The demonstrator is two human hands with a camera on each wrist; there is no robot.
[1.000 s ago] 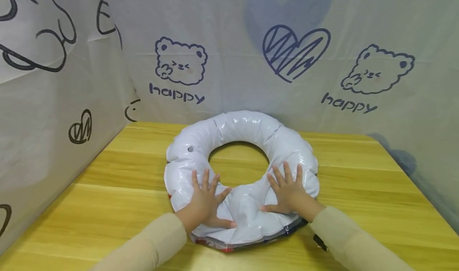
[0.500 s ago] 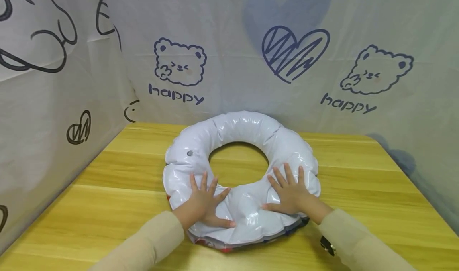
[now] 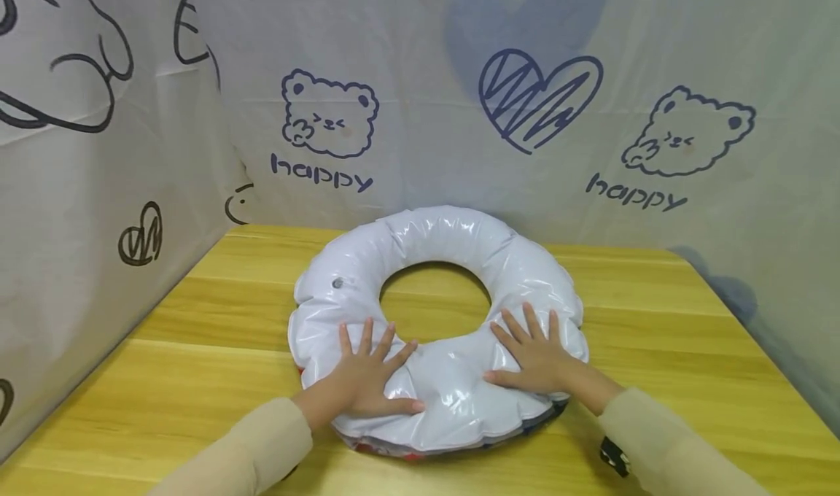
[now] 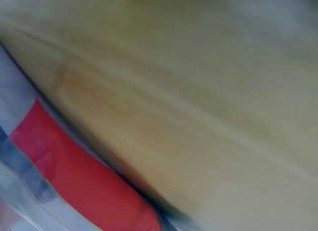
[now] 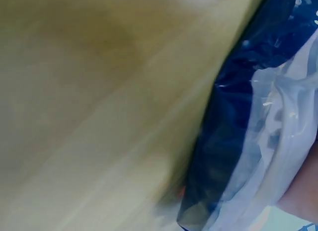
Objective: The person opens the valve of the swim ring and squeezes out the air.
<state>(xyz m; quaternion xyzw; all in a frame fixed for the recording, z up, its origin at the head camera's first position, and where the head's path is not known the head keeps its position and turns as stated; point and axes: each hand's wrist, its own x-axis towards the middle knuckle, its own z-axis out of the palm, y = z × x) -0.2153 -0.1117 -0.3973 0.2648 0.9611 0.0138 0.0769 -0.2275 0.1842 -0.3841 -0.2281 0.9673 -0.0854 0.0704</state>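
A white inflatable swim ring [image 3: 453, 233] lies flat on the wooden table, partly filled, its near side creased and dented. My left hand [image 3: 364, 376] presses on its near left part with fingers spread. On the near right part my right hand [image 3: 538, 354] rests palm down, fingers spread too. A small round valve [image 3: 337, 283] shows on the ring's left side. In the left wrist view the ring's underside has a red patch [image 4: 89, 181]; in the right wrist view it shows a dark blue band [image 5: 228, 112].
The yellow wood-grain table [image 3: 177, 379] extends around the ring. A pale cloth [image 3: 420, 153] printed with bears and hearts hangs behind it, and another cloth wall [image 3: 79, 211] stands on the left. A small black object [image 3: 615, 456] shows by the right sleeve.
My left hand has slid a little to the left, and the right hand slightly to the right. The ring's near part has spread wider, and its valve has shifted left and down.
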